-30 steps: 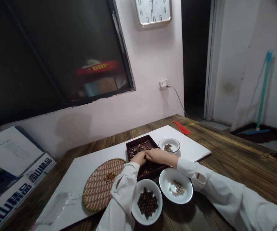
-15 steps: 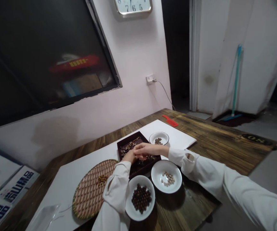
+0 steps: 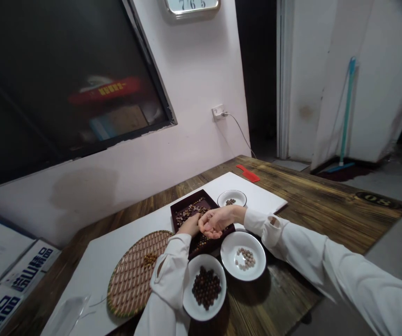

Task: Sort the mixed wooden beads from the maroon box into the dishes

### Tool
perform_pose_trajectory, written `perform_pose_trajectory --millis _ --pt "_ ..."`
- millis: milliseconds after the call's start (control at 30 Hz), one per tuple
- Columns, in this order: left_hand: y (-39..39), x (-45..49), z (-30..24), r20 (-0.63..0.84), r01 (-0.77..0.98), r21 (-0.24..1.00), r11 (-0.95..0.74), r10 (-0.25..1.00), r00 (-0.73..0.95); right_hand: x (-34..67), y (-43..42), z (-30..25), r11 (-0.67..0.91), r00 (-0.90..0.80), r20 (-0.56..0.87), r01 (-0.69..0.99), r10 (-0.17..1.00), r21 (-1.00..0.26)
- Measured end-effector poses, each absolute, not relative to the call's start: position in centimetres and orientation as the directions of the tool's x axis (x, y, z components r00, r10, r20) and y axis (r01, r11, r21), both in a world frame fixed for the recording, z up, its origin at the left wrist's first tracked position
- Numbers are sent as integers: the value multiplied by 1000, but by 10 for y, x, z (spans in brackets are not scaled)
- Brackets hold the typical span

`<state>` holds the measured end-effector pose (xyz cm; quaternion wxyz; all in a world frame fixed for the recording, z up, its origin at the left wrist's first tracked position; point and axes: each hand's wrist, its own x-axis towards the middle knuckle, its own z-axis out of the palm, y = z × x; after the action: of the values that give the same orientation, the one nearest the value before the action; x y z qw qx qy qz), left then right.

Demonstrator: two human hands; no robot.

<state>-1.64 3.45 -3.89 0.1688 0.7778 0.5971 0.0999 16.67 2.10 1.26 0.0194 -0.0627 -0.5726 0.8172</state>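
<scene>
Over the dark red tray [image 3: 176,204] of mixed small beads [image 3: 191,209], my two hands meet. My left hand [image 3: 189,226] reaches in from the near side, its back toward me, and its fingertips are hidden by the other hand. My right hand [image 3: 215,221] is turned partly palm up with curled fingers; whatever may lie in them is too small to make out. Just below it stands a white bowl [image 3: 227,270] with pale beads [image 3: 246,258]. Nearer to me, a second white bowl [image 3: 201,316] holds dark brown beads [image 3: 206,287].
A round woven tray [image 3: 127,280] with yellow-brown beads [image 3: 149,260] lies left. A small rimmed bowl [image 3: 238,193] with a few brown beads stands behind the right wrist. Farther back is a red comb [image 3: 248,173]. A clear plastic tray [image 3: 66,317] lies front left, beside printed boxes [image 3: 26,275].
My right hand has rolled from back up to partly palm up, its fingers curled and drawn slightly right. My left hand stays nearly in place. The view has tilted a little.
</scene>
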Motion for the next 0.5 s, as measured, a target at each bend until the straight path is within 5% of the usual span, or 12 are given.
perform_pose_trajectory --millis 300,500 --pt "32 -15 -33 -67 883 374 -282 942 329 170 32 8 -366 -994 -73 99 -85 -925" --pt "26 -11 -27 -62 899 351 -261 952 300 165 42 -5 -230 -965 -115 170 -236 -958"
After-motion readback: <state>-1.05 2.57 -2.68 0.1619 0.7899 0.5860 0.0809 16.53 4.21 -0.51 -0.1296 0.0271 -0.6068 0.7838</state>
